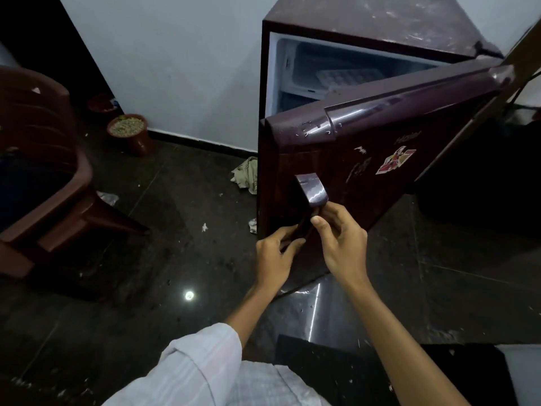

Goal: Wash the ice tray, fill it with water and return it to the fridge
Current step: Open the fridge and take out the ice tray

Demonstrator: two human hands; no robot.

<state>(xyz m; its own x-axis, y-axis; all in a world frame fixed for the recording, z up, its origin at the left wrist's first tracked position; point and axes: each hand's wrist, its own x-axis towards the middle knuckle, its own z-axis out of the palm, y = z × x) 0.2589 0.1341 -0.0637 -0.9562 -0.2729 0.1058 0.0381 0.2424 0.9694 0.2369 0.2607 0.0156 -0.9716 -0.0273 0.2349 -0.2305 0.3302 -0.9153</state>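
Floor (pixel 175 200): dark glossy tiles across the lower and left frame, with scraps of litter and one bright light reflection.
Fridge (pixel 380 22): maroon cabinet, upper right of the frame, against the white wall; its top is scuffed.
Door (pixel 336 159): partly open, swung towards me, running from centre to the right edge; water drops sit on its top edge.
Chair (pixel 44 171): brown plastic, left edge of the frame.
Sleeve (pixel 190 367): my pale one, bottom centre.
Freezer compartment (pixel 322 60): white-lined and open to view above the door's top edge.
Left hand (pixel 275 259): my fingers and thumb are wrapped round the dark lower end of the handle.
Right hand (pixel 342 238): grips the same handle just beside the left, fingers curled behind it and thumb in front.
Pot (pixel 130 131): brown, filled with pebbles, on the floor by the wall, left of centre.
Handle (pixel 310 190): glossy purple bar on the door's near edge, centre frame.
Ice tray (pixel 348 77): pale, lying flat inside the freezer compartment, well apart from my hands.
Cloth (pixel 247 174): crumpled on the floor, just left of the door.
Stickers (pixel 395 161): red and white, on the door face, right of the handle.
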